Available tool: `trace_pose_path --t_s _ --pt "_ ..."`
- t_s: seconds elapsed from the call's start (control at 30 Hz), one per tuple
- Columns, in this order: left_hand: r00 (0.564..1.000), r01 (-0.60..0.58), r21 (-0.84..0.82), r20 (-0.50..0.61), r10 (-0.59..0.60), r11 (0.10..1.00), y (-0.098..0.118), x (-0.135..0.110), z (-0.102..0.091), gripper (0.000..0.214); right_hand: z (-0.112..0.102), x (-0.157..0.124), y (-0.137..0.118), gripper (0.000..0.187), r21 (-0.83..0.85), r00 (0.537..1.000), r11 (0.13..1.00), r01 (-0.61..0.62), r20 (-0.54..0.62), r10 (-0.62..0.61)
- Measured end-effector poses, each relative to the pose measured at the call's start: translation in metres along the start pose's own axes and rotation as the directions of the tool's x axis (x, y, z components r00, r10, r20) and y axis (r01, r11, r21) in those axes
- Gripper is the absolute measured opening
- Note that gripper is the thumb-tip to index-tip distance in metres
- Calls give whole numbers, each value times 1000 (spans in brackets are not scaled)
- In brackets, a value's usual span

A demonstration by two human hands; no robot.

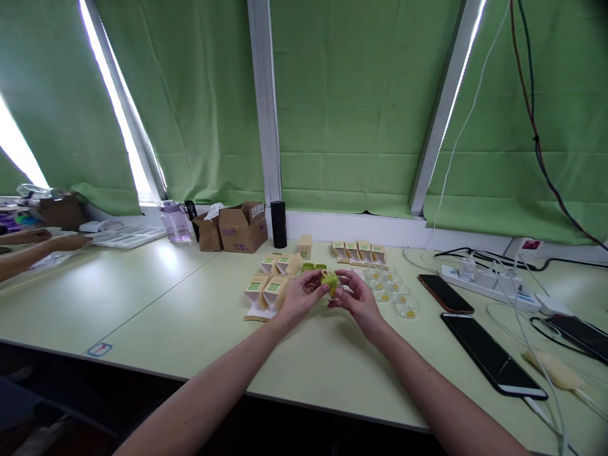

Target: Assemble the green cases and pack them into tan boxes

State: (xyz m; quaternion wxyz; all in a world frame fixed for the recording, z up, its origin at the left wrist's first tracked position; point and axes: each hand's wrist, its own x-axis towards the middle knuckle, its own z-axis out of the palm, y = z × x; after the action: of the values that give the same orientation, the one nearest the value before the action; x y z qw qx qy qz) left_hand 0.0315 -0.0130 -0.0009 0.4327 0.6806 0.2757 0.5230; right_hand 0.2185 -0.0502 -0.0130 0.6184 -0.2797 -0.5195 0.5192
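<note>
Both hands share the grip: left hand (300,294) and right hand (360,301) have thumbs and fingers closed around a small green piece (329,278), raised over the desk (156,316), nearer its back edge than its front. Something clear and yellow shows just below the piece; whether they are joined I cannot tell. It looks light, stiff and smooth, perhaps slippery; its rounded sides seem the best hold, with light pressure, and the pale ring on top looks easier to snap.

Toward the back edge, right of the hands, sit rounded clear cups (407,309) with yellow centres, glossy and probably thin. Left of the hands stand matt, folded cardboard boxes (274,287) with green labels and slanted faces; a similar row (365,253) lines the back edge.
</note>
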Motion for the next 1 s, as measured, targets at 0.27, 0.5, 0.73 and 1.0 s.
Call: trace_pose_path --t_s 0.27,0.5,0.73,1.0 --pt "998 -69 -12 9 69 998 -2 -3 4 56 6 -4 -6 57 76 1000 997 16 -11 -15" --pt "995 -96 68 13 95 993 -2 -5 9 48 8 -3 -3 54 85 999 996 31 -31 -29" --pt "996 -94 75 3 94 993 -6 -2 9 44 6 -2 -3 50 55 999 998 43 -25 -42" --pt "991 -115 85 -53 119 990 -5 -4 9 54 8 -1 -3 52 181 1000 983 12 -15 -9"
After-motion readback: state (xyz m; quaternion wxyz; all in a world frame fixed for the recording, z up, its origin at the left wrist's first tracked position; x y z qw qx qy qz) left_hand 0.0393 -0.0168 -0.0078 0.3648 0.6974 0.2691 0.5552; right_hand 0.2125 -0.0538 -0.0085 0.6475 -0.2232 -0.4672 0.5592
